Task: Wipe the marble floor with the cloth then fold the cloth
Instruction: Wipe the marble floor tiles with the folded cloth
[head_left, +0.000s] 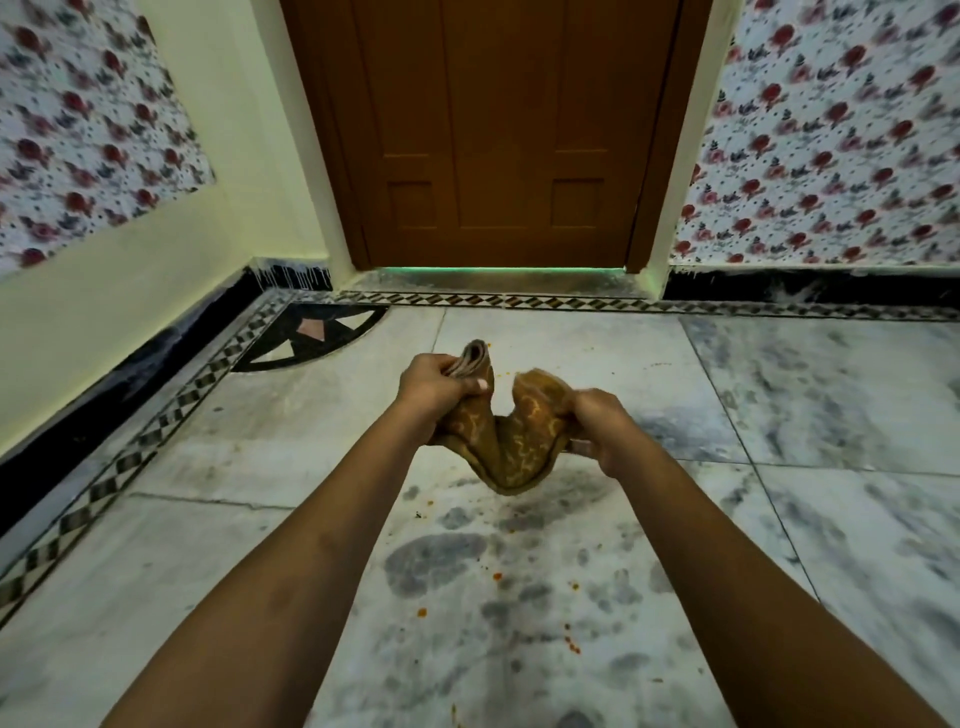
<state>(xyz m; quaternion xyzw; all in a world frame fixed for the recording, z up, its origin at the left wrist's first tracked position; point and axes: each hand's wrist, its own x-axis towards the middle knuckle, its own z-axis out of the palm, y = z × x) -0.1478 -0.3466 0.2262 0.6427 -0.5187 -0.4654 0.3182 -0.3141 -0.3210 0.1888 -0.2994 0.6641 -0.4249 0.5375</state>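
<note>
Both hands grip the cloth (511, 441) above the marble floor (519, 597): left hand (434, 387) clenched on one bunched end, right hand (602, 428) on the other. Orange crumbs (422, 612) remain, so wiping looks unfinished; whether folding has begun is unclear.

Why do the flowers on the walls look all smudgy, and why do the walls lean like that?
In the head view, the flowered wallpaper is blurred at both edges, most likely from head motion; the wide-angle lens bends the walls and floor border outward; the cloth, left hand and right hand at centre look sharper; a faint green glow shows under the door.
</note>
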